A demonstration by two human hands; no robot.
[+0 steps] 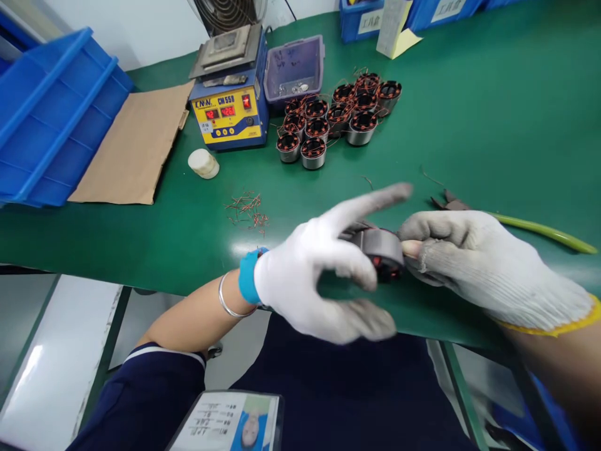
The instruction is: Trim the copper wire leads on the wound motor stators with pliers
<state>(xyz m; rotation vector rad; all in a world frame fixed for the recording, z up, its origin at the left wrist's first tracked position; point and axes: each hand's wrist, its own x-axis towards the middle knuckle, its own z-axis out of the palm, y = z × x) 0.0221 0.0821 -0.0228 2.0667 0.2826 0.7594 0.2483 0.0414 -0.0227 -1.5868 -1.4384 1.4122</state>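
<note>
A wound motor stator [382,243], a grey metal ring with copper windings inside, is held over the near edge of the green bench, tilted. My right hand [474,263], in a white knit glove with a yellow cuff, pinches its right side; whether the fingertips also hold a wire is hidden. Blurred by motion, my left hand [314,269] in a white glove has its fingers spread around the stator's left side. Behind my right hand lie cutting pliers [539,227] with green handles, partly covered by the glove.
Several stators [313,152] with loose copper wires are grouped at the back. Wire clippings [248,210] lie left of centre. A yellow-blue CM558 unit [230,119], purple bin [295,69], white round jar [203,163], cardboard sheet [134,141] and blue crate [56,119] stand around.
</note>
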